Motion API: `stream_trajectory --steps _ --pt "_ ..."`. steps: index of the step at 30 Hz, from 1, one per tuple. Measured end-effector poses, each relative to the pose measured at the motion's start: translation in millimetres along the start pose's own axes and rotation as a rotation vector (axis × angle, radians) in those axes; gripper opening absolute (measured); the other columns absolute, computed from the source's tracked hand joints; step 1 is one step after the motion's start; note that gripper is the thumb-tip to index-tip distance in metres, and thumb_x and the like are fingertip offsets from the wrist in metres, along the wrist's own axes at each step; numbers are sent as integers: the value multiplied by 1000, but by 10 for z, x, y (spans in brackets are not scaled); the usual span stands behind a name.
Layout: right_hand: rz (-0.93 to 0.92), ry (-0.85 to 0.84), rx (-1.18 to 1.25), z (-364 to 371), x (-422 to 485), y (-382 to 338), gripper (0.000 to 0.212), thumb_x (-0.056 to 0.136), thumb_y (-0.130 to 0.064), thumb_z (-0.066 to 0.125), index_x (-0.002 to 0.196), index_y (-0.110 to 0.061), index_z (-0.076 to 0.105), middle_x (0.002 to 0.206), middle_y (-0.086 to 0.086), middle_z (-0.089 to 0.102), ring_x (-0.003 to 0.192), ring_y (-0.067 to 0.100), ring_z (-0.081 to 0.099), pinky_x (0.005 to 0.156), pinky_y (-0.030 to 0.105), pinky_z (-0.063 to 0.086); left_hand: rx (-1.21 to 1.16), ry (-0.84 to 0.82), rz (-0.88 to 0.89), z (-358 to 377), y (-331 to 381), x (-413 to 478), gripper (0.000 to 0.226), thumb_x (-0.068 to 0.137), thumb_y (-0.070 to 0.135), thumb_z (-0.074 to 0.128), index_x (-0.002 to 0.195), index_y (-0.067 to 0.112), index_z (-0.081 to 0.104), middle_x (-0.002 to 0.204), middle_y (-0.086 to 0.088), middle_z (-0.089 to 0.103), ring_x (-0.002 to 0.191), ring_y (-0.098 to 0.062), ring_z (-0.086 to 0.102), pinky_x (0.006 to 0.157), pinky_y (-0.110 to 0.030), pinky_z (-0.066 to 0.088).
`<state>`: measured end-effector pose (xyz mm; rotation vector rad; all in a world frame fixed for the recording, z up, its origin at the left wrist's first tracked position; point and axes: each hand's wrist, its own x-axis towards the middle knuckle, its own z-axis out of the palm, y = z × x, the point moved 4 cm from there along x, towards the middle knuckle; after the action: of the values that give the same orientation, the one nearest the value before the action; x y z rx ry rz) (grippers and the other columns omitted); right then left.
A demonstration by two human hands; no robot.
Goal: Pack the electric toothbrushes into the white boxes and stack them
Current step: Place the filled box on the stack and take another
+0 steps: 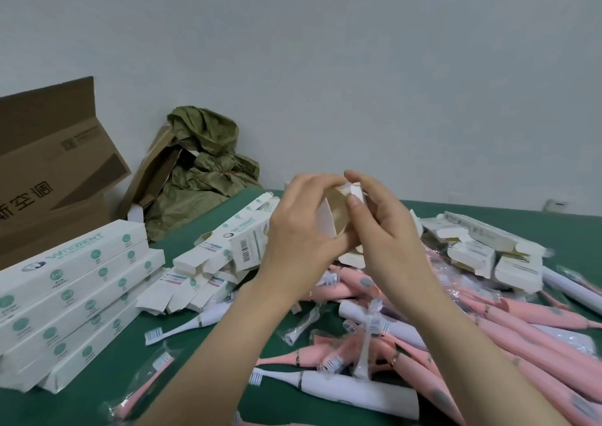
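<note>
Open-ended white box (pixel 326 220) is held above mid-table, opening towards the camera. Left hand (pixel 301 230) grips its side; right hand (pixel 389 226) pinches the end flap (pixel 356 194). Pink toothbrushes (pixel 521 314) lie heaped beneath on the green table (pixel 123 360). Stacked boxes (pixel 75 298) sit far left.

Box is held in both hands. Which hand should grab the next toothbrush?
Probably right. The left hand grips the box body; the right hand only pinches a flap, above the pink toothbrushes.
</note>
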<state>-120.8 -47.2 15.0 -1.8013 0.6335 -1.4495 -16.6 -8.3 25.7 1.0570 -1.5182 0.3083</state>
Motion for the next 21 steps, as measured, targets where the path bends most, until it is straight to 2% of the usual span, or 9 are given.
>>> stream_trajectory --steps 2,4,7,9,10,13,16,18,21 --pt "49 61 105 -51 33 28 28 98 -16 46 121 -26 60 89 -13 63 77 -3 58 70 16 45 -9 -67 -44 19 -78 -30 55 66 39 68 116 17 59 108 11 53 102 1 48 92 -18 40" --pt "91 94 201 -86 65 51 25 98 -13 47 112 -26 63 79 -12 66 71 2 60 66 19 48 -9 -114 -73 34 -152 -104 59 67 37 75 122 26 56 111 16 54 107 -5 50 94 -30 43" --pt "87 50 269 -50 49 64 22 97 -12 49 107 -25 65 67 -16 65 58 -1 57 55 16 48 -110 -55 -112 6 -189 -205 54 71 40 72 121 38 51 115 15 54 111 -5 51 92 -18 41" --pt "78 -12 323 5 26 48 21 96 -15 54 108 -25 66 68 -16 63 59 -1 55 51 13 44 -124 0 -79 -31 -159 -228 49 74 38 65 120 38 49 115 11 52 109 -1 49 89 -11 36" --pt "70 -49 365 34 18 38 20 94 -17 57 109 -26 67 75 -15 65 66 2 58 55 14 46 -128 19 -53 -42 -146 -231 45 74 34 63 117 35 50 112 8 52 105 0 48 88 -10 35" --pt "28 -107 424 105 -20 16 27 85 -27 57 109 -30 68 107 -6 71 104 10 64 82 20 52 -177 94 -68 -70 -125 -232 29 71 26 58 98 31 49 97 10 49 89 -7 48 77 -19 38" --pt "-34 -113 321 206 -94 -15 28 86 -29 55 109 -41 65 111 -18 69 101 -1 63 81 18 51 -175 148 -130 -35 -96 -257 19 75 30 55 92 32 47 90 13 49 82 -7 47 71 -19 38" --pt "-68 -71 226 243 -132 -15 29 89 -29 52 111 -46 62 114 -21 67 102 -4 61 84 18 50 -170 151 -152 -23 -103 -289 27 75 35 57 100 39 46 97 17 53 92 0 50 77 -11 38" --pt "-124 29 118 218 -151 -6 32 90 -26 47 113 -45 58 117 -21 64 113 -7 56 96 20 45 -247 70 -253 -4 -191 -355 60 64 39 69 117 44 42 116 29 52 112 9 48 85 -3 35"
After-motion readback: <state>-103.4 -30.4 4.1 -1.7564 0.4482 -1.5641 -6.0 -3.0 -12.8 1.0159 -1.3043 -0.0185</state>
